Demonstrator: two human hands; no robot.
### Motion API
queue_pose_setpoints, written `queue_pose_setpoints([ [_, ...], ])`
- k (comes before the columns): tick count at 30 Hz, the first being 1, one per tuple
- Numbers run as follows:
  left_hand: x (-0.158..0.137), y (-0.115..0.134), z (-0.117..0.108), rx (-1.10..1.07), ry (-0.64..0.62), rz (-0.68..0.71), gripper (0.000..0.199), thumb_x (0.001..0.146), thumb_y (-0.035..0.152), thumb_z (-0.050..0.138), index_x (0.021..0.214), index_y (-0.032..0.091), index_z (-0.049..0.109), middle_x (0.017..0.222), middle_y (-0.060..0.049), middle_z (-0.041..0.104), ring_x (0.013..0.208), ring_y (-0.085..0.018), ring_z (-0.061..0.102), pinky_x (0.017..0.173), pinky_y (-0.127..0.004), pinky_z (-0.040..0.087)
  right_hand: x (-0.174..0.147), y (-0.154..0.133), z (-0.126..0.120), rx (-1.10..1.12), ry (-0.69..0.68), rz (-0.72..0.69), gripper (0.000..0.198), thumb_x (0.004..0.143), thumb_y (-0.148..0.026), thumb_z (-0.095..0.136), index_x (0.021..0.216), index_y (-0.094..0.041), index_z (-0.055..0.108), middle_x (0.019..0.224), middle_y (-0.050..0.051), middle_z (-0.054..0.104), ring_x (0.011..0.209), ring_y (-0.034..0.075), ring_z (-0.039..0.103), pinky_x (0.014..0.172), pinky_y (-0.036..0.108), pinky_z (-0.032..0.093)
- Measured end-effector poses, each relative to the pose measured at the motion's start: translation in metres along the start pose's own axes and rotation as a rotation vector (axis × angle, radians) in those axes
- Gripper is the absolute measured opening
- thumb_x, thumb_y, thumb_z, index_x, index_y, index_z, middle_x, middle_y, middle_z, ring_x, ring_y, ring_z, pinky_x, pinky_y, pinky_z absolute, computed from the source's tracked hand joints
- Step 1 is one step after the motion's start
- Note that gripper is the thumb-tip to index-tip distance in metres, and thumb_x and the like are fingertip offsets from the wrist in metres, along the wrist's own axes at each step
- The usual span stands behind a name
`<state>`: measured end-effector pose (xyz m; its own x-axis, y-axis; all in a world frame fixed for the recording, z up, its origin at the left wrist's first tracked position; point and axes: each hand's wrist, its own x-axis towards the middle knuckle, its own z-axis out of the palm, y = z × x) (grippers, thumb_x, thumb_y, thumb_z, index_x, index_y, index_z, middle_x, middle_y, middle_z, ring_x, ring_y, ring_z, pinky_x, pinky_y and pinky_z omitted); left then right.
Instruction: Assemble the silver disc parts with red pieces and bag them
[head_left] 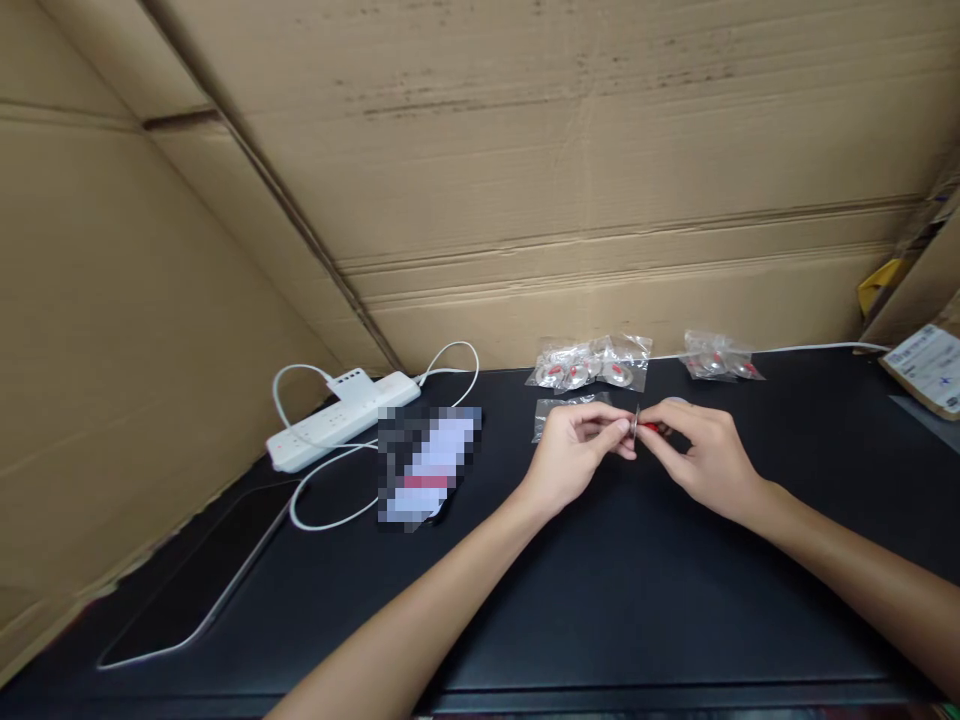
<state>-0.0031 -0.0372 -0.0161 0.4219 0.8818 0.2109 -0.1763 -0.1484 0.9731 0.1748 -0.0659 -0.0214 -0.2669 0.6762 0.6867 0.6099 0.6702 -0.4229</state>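
Note:
Over the middle of the black table [600, 590], my two hands meet at a thin metal disc [636, 428] seen edge-on, with a small red piece [651, 427] on its right side. My left hand [574, 450] pinches the disc from the left between thumb and fingers. From the other side, my right hand [697, 450] closes its thumb and fingertips on the red piece. Partly behind my left hand lies a clear plastic bag [551, 412]. The disc's flat face is turned away and hard to make out.
Clear bags of metal discs with red parts [589, 365] lie at the back, with another such bag [720, 358] further right. A white power strip [345, 420], a blurred-out phone [431, 470], cables and a dark tablet [202, 570] are left. A labelled package [930, 370] is far right.

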Motion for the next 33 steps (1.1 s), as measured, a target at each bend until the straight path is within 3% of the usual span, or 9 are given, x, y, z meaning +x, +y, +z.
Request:
queue_pose_setpoints([
  [7,-0.004,-0.006,-0.002,0.42,-0.021,0.063,0.015,0.091,0.027,0.056,0.085,0.014,0.062,0.073,-0.002,0.063,0.066,-0.014,0.063,0.067,-0.029,0.053,-0.005,0.001,0.006,0.048,-0.016,0.082,0.009,0.091,-0.017,0.057,0.089,-0.019,0.065,0.077,0.002,0.068,0.065,0.015,0.064,0.064,0.028,0.05],
  [9,-0.004,-0.005,-0.004,0.511,-0.025,0.065,0.015,0.093,0.026,0.052,0.085,0.016,0.059,0.072,-0.001,0.062,0.066,-0.014,0.061,0.067,-0.028,0.051,-0.004,0.001,0.006,0.088,-0.011,0.111,0.012,0.088,-0.017,0.059,0.099,-0.019,0.064,0.088,0.004,0.069,0.073,0.016,0.066,0.07,0.03,0.054],
  [12,-0.003,-0.001,-0.007,0.585,-0.021,0.08,0.013,0.092,0.024,0.05,0.082,0.017,0.056,0.071,0.0,0.06,0.066,-0.014,0.059,0.065,-0.026,0.047,-0.002,0.0,0.007,0.158,-0.041,0.132,0.047,0.08,-0.023,0.069,0.124,-0.021,0.054,0.119,0.01,0.063,0.099,0.021,0.066,0.084,0.035,0.056],
  [14,-0.002,0.001,-0.008,0.622,-0.034,0.091,0.012,0.091,0.023,0.05,0.08,0.017,0.054,0.072,0.0,0.06,0.067,-0.014,0.058,0.064,-0.025,0.045,-0.002,0.0,0.01,0.191,-0.107,0.126,0.063,0.075,-0.028,0.075,0.132,-0.022,0.048,0.124,0.01,0.061,0.105,0.023,0.064,0.089,0.038,0.055],
  [21,-0.003,0.002,-0.007,0.723,-0.116,0.093,0.014,0.092,0.024,0.046,0.082,0.019,0.054,0.076,-0.001,0.062,0.069,-0.014,0.056,0.063,-0.024,0.041,-0.003,-0.006,0.013,0.145,-0.076,0.144,0.029,0.077,-0.015,0.065,0.104,-0.021,0.059,0.091,0.001,0.068,0.078,0.016,0.066,0.075,0.031,0.054],
  [27,0.002,0.011,-0.018,0.786,-0.133,0.083,0.015,0.093,0.025,0.045,0.081,0.019,0.053,0.073,0.001,0.057,0.064,-0.012,0.05,0.061,-0.024,0.038,0.001,-0.006,0.011,0.218,-0.078,0.22,0.025,0.074,-0.018,0.068,0.097,-0.021,0.058,0.08,-0.001,0.066,0.069,0.015,0.064,0.07,0.029,0.056],
  [33,0.004,0.009,-0.021,0.706,-0.175,0.009,0.018,0.095,0.031,0.045,0.082,0.019,0.05,0.07,0.002,0.054,0.063,-0.012,0.05,0.059,-0.024,0.037,0.0,-0.001,0.011,0.254,-0.064,0.254,0.024,0.073,-0.02,0.068,0.094,-0.021,0.057,0.077,0.0,0.065,0.065,0.015,0.064,0.069,0.031,0.057],
])
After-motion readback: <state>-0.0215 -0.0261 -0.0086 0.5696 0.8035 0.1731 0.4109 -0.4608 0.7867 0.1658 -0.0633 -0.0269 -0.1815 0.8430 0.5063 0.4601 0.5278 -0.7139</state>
